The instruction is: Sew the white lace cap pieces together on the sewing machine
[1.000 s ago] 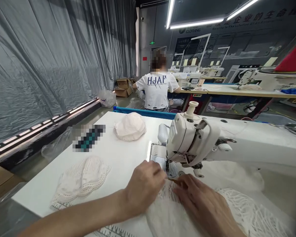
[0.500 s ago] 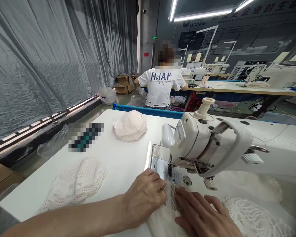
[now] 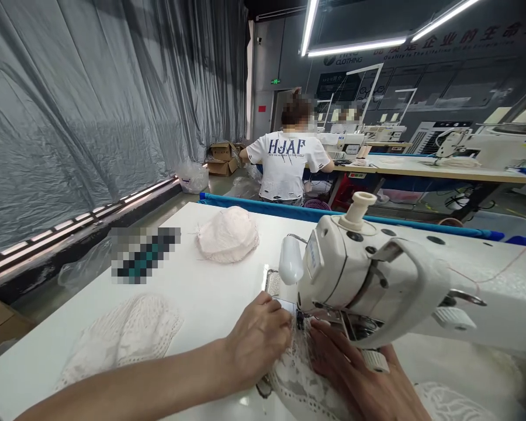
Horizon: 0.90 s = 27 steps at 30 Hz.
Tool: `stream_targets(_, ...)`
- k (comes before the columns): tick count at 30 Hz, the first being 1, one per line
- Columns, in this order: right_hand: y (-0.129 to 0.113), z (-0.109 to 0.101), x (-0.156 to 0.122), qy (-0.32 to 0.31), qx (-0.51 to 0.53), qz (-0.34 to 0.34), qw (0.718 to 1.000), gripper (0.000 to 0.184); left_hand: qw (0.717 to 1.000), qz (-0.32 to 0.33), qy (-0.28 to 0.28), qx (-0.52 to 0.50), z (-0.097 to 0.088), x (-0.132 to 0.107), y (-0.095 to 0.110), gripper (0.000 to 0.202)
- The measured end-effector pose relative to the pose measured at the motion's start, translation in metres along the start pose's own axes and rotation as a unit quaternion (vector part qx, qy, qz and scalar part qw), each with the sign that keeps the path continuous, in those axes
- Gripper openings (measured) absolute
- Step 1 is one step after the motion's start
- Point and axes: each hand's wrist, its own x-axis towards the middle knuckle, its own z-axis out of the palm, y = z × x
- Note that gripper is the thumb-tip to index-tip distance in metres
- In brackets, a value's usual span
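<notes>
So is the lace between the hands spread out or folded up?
Spread, at least where visible: the lace shows its open pattern between the left hand and right hand. Under them, I cannot tell.

Pretty sure I was dialed into a garment workshop, lol. A white sewing machine [image 3: 333,263] sat on the bench [image 3: 210,292] front and center on my feed, with lacy white fabric [image 3: 304,377] at its needle end. Farther back, more sewing machines [image 3: 508,140] lined another bench [image 3: 425,168], thread cones [image 3: 498,115] standing up among them, and a person in a white shirt [image 3: 283,166] sat there with their back to me. The dark wall [image 3: 421,85] literally had CLOTHING lettering [image 3: 349,61] on it. Strip lights [image 3: 357,47] hung overhead, and cardboard boxes [image 3: 222,161] were stacked by the long grey curtain [image 3: 114,88].
</notes>
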Motion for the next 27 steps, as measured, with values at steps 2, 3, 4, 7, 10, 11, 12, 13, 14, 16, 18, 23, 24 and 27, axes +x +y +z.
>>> stream_targets(2, 0.0, -0.001, 0.001, 0.012, 0.0, -0.011, 1.0, 0.032, 1.0, -0.009, -0.003, 0.001, -0.002, -0.001, 0.0, 0.025)
stream_targets(3, -0.002, -0.004, 0.001, 0.011, 0.003, -0.011, 1.0, 0.032, 1.0, -0.012, -0.006, 0.001, -0.004, -0.002, 0.001, 0.024)
stream_targets(4, -0.004, -0.008, 0.001, 0.003, 0.011, -0.009, 1.0, 0.033, 1.0, -0.015, -0.007, -0.002, -0.006, -0.004, 0.003, 0.023)
stream_targets(7, -0.012, -0.024, 0.0, -0.027, 0.071, -0.024, 0.997, 0.032, 0.999, 0.001, 0.013, -0.043, -0.014, -0.015, 0.013, 0.02)
stream_targets(10, -0.022, -0.036, -0.002, -0.05, 0.163, -0.041, 0.984, 0.047, 0.994, 0.021, 0.024, -0.107, -0.022, -0.026, 0.025, 0.029)
stream_targets(11, -0.025, -0.037, -0.003, -0.05, 0.188, -0.035, 0.98, 0.052, 0.993, 0.026, 0.017, -0.114, -0.023, -0.029, 0.029, 0.037)
stream_targets(12, -0.028, -0.038, -0.003, -0.048, 0.205, -0.026, 0.977, 0.056, 0.993, 0.033, 0.008, -0.112, -0.024, -0.032, 0.031, 0.043)
stream_targets(13, -0.031, -0.038, -0.003, -0.041, 0.214, -0.019, 0.976, 0.058, 0.994, 0.04, 0.001, -0.101, -0.025, -0.033, 0.033, 0.042)
stream_targets(14, -0.034, -0.037, -0.003, -0.034, 0.219, -0.015, 0.975, 0.058, 0.995, 0.046, -0.004, -0.086, -0.024, -0.034, 0.034, 0.035)
stream_targets(16, -0.037, -0.036, -0.002, -0.025, 0.22, -0.008, 0.975, 0.06, 0.996, 0.051, -0.005, -0.068, -0.023, -0.034, 0.034, 0.021)
stream_targets(18, -0.04, -0.035, -0.001, -0.026, 0.221, 0.004, 0.975, 0.062, 0.996, 0.047, 0.004, -0.073, -0.022, -0.032, 0.033, 0.02)
stream_targets(23, -0.043, -0.033, -0.004, -0.014, 0.216, 0.029, 0.976, 0.016, 0.995, 0.045, 0.03, -0.081, -0.023, -0.029, 0.03, 0.025)
stream_targets(24, -0.043, -0.032, -0.005, 0.005, 0.213, 0.031, 0.977, 0.019, 0.995, 0.044, 0.038, -0.082, -0.023, -0.028, 0.03, 0.026)
stream_targets(27, -0.042, -0.031, -0.007, 0.036, 0.203, 0.036, 0.978, 0.023, 0.994, 0.036, 0.06, -0.079, -0.019, -0.029, 0.031, 0.028)
